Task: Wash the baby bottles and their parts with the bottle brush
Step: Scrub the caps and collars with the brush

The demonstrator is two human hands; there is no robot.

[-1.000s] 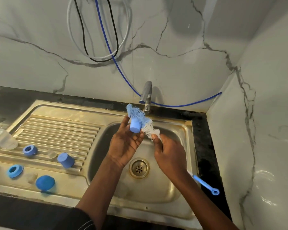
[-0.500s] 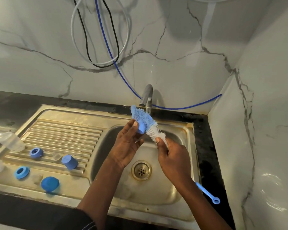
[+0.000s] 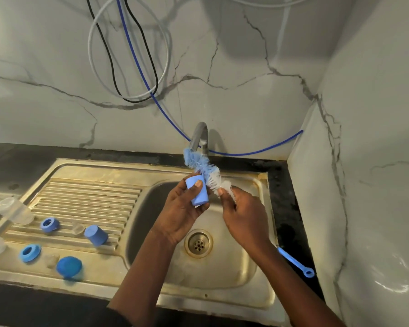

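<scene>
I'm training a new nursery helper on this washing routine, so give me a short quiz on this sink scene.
1. What does the left hand hold? A) a clear bottle B) a blue cap C) a blue ring
2. True or false: the right hand grips the bottle brush by its looped handle end.
3. How many blue parts lie on the drainboard?
Key: 1 B. 2 False: its fingers grip just below the bristles, and the loop juts out past the wrist. 3 Four.
</scene>
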